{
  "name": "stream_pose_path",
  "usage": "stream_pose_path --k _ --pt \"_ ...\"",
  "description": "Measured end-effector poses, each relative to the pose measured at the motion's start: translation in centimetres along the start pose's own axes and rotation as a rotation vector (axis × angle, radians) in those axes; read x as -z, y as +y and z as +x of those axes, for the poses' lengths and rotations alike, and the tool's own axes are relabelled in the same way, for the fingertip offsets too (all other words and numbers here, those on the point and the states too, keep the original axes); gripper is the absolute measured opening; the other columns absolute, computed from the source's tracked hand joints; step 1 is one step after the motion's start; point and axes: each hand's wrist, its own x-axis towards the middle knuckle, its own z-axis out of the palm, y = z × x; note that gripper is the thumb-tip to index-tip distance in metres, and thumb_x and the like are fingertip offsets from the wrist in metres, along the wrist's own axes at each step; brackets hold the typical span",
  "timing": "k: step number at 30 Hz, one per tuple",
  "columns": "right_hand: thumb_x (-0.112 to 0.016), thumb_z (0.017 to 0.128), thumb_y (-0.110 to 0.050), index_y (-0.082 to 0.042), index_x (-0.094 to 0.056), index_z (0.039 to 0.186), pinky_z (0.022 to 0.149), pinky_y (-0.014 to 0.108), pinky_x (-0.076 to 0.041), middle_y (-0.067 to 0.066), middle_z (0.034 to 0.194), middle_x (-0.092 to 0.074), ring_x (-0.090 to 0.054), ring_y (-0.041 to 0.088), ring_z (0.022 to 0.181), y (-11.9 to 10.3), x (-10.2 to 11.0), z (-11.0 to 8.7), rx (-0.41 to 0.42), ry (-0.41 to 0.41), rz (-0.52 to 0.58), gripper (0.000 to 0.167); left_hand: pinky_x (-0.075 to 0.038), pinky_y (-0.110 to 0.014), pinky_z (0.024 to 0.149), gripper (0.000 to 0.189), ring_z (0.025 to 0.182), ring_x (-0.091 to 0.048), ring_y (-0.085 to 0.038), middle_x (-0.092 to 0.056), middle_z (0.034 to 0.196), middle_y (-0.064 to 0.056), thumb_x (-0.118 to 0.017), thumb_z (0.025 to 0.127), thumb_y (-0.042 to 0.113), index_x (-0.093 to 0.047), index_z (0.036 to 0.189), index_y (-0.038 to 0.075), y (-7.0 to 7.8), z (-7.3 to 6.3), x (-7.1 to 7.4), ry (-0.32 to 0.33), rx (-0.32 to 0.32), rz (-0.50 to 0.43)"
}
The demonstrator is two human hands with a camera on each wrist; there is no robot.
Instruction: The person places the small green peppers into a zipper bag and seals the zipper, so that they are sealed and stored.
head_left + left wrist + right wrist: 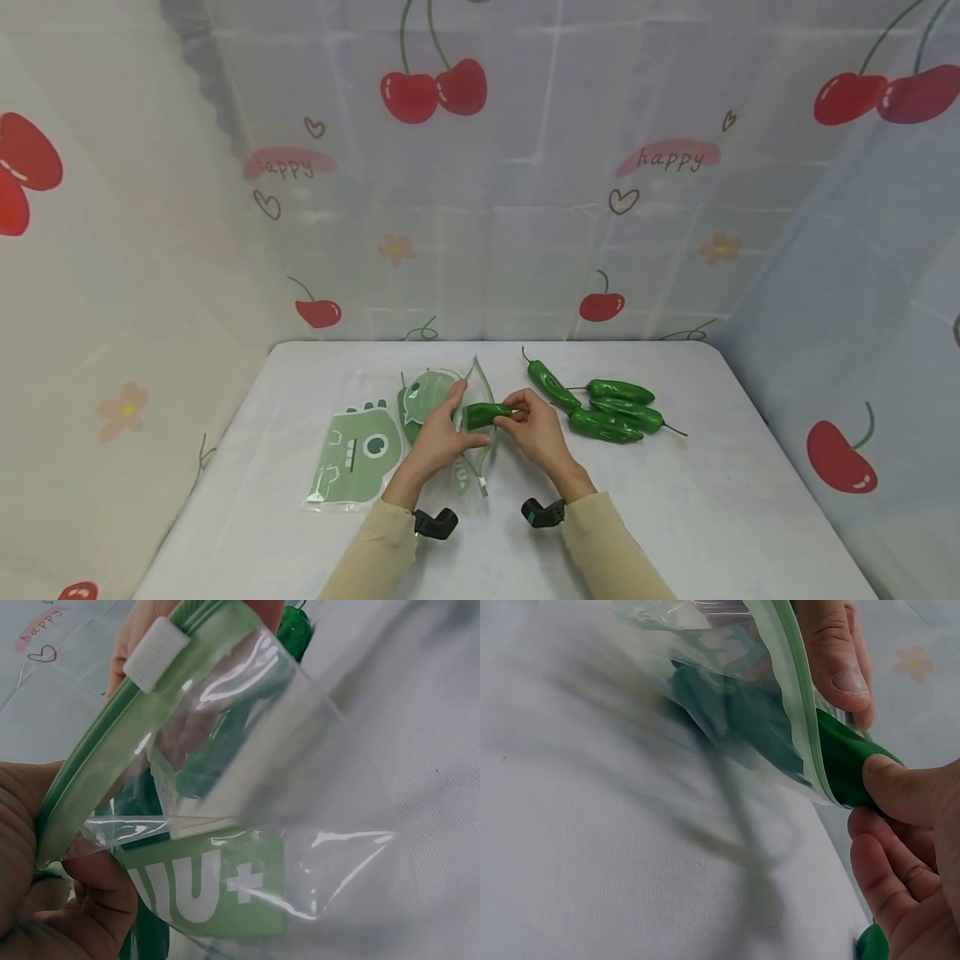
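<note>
A clear slider-zip bag point(429, 397) with a green cartoon print stands in the middle of the table, its mouth towards the right. My left hand point(438, 437) holds the bag by its green rim; the white slider point(156, 654) shows in the left wrist view. My right hand point(538, 432) pinches one end of a green chili pepper point(486, 414) between thumb and fingers. In the right wrist view that pepper point(847, 761) passes through the bag's mouth, its other end inside. More dark green pepper point(742, 712) shows through the plastic.
Several green chili peppers point(611, 408) lie in a group to the right of my right hand. A flat bag with a green one-eyed monster print point(356, 458) lies at the left. The white table point(675, 517) meets cherry-printed curtains at the back and sides.
</note>
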Motion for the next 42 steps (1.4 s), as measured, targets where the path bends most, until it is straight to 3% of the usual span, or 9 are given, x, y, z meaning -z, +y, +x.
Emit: stream_pose_path --k 6,15,26,33,42 --pt "-0.083 0.086 -0.011 -0.014 -0.070 0.104 0.070 0.029 -0.059 0.006 0.106 -0.076 -0.071 0.015 0.087 -0.2 -0.1 0.1 -0.030 0.011 0.008 0.023 -0.025 -0.053 0.127 0.106 0.160 -0.018 -0.029 -0.022 0.172 -0.005 -0.091 0.079 0.019 -0.028 0.164 0.014 0.1 0.0 0.0 -0.001 -0.003 0.004" --pt "-0.080 0.089 -0.010 -0.016 -0.079 0.111 0.078 0.033 -0.063 0.003 0.109 -0.072 -0.073 0.022 0.099 -0.5 -0.4 0.1 0.019 0.027 -0.059 0.023 -0.025 -0.054 0.127 0.105 0.159 -0.020 -0.030 -0.024 0.172 -0.007 -0.091 0.078 0.017 -0.029 0.164 0.013 0.3 0.0 -0.1 -0.002 -0.010 0.015" --pt "-0.080 0.089 -0.009 -0.014 -0.079 0.101 0.069 0.027 -0.057 0.002 0.100 -0.078 -0.068 0.014 0.084 -0.6 -1.0 0.0 0.006 0.057 -0.035 0.013 -0.028 -0.056 0.125 0.105 0.159 -0.020 -0.031 -0.022 0.172 -0.006 -0.090 0.079 0.017 -0.029 0.164 0.013 0.6 -0.1 -0.3 -0.010 -0.018 -0.001" --pt "-0.081 0.089 -0.015 -0.016 -0.079 0.093 0.072 0.029 -0.056 -0.002 0.090 -0.076 -0.065 0.012 0.082 -0.4 -1.5 0.0 -0.003 0.061 -0.052 0.005 -0.026 -0.055 0.126 0.105 0.159 -0.020 -0.030 -0.023 0.172 -0.005 -0.091 0.078 0.018 -0.029 0.164 0.014 0.6 -0.2 -0.3 -0.010 -0.022 0.009" --pt "-0.073 0.097 -0.017 -0.014 -0.082 0.106 0.071 0.028 -0.057 0.002 0.099 -0.079 -0.067 0.013 0.086 -0.7 -1.6 -0.2 0.038 0.008 -0.086 0.013 -0.027 -0.055 0.126 0.107 0.159 -0.019 -0.030 -0.023 0.172 -0.004 -0.092 0.077 0.018 -0.029 0.164 0.015 0.6 -0.2 -0.2 -0.014 -0.018 -0.003"
